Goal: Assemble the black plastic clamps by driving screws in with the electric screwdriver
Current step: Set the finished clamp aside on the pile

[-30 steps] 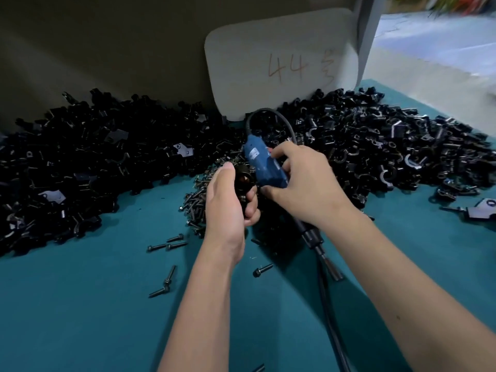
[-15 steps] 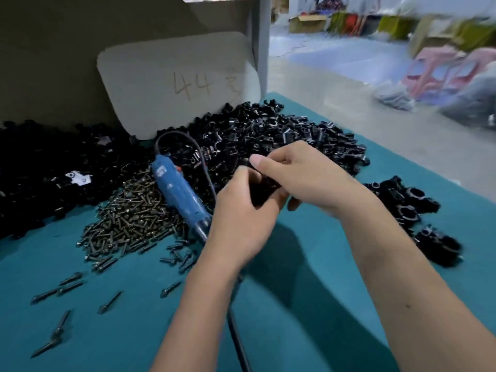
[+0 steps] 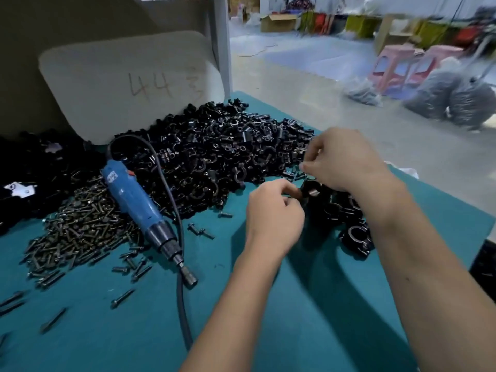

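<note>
Head view: teal surface [image 3: 107, 339] carries one big heap of clamp halves [image 3: 214, 157] beside one screw pile [image 3: 80, 224], within reach; one electric screwdriver [image 3: 134, 200] lies idle between them; left hand [image 3: 273, 218] pinches a black clamp [image 3: 311, 191], right hand [image 3: 346, 162] fingers curled, contents unclear, above a few finished clamps [image 3: 354, 234]

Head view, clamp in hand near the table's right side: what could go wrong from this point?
1. The left hand pinches a black clamp only at its edge; it might slip while the right hand works above it.
2. The electric screwdriver lies unheld with its cable looping toward the forearms, so an arm could snag it.
3. Loose screws scattered on the teal mat could roll off or get swept away.
</note>
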Demonstrator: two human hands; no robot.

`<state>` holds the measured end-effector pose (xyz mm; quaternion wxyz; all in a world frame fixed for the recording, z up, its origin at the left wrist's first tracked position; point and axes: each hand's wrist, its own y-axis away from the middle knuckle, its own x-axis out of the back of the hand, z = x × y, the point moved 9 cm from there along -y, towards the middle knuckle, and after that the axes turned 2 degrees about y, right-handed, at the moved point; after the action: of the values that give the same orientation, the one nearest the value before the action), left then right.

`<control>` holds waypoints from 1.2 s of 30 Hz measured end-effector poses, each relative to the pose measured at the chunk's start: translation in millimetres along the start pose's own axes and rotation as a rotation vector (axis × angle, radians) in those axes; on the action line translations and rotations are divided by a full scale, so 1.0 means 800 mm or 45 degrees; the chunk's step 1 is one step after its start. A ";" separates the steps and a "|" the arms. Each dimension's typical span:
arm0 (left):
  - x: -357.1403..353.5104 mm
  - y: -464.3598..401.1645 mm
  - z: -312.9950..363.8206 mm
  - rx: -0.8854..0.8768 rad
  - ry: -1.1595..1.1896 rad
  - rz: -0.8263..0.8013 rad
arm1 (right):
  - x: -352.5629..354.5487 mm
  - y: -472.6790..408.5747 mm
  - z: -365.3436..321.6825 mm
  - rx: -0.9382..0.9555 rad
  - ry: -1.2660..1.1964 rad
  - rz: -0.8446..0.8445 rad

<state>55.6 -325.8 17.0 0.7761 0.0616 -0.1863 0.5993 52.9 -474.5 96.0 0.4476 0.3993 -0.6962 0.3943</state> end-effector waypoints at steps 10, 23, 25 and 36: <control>0.110 -0.007 -0.041 0.230 -0.266 0.389 | -0.124 -0.012 -0.126 0.231 -0.160 -0.265; 0.207 0.002 -0.028 0.016 -0.103 0.653 | -0.101 -0.018 -0.130 0.178 -0.216 -0.102; 0.242 0.009 -0.030 -0.032 -0.114 0.768 | -0.085 -0.018 -0.152 0.249 -0.272 0.019; 0.406 0.005 -0.136 0.308 -0.732 0.957 | -0.086 0.014 -0.291 0.647 -0.833 0.213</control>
<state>143.9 4.9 34.0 0.4105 0.2428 -0.3313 0.8141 134.1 -245.8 96.2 0.0569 0.5430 -0.7123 0.4410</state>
